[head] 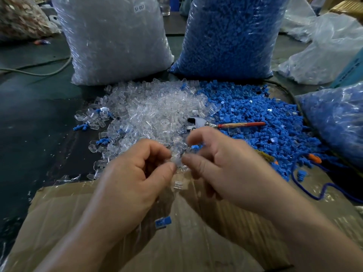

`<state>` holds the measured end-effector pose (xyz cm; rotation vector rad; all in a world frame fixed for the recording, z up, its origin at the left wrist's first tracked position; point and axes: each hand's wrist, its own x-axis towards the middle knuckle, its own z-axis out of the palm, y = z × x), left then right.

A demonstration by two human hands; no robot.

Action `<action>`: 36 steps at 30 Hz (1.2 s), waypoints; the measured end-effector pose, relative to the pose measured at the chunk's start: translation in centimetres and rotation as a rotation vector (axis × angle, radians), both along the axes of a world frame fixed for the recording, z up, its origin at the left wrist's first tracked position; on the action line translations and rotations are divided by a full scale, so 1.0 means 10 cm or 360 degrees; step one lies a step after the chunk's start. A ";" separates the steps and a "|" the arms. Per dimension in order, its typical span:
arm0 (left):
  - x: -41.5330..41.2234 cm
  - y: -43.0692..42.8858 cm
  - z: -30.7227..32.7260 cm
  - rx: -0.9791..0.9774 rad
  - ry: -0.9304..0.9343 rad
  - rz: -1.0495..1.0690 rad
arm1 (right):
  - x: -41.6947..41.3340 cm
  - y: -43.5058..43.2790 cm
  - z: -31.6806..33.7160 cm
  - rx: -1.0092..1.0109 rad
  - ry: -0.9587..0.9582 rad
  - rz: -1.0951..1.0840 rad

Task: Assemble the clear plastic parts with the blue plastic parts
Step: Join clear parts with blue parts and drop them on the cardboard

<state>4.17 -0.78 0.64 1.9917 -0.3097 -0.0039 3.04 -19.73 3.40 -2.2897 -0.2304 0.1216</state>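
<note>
Two big bags stood upright at the far side, the clear bag [117, 40] left of the blue bag [231, 36]. Before them lay the clear pile [157, 107] and the blue pile [255, 118], reaching the far edge of the cardboard [186, 242]. Above that edge, your left hand [135, 173] pinched one clear part [176, 160] between thumb and forefinger. Your right hand [225, 165], fingers curled, closed on its other end. Its long axis was too blurred to tell.
</note>
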 end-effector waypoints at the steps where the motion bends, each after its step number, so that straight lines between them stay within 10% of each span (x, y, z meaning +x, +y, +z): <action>1: 0.01 0.03 0.01 -0.0014 0.0052 -0.0001 | -0.01 -0.08 0.06 -0.0174 -0.0034 -0.0066; 8: -0.05 0.03 0.04 0.0315 0.0295 -0.0553 | -0.27 -0.29 0.12 -0.1245 0.0157 -0.0182; 36: 0.01 -0.05 -0.10 0.0071 -0.0034 -0.0103 | 0.04 -0.06 -0.29 -0.0583 -0.0505 -0.0228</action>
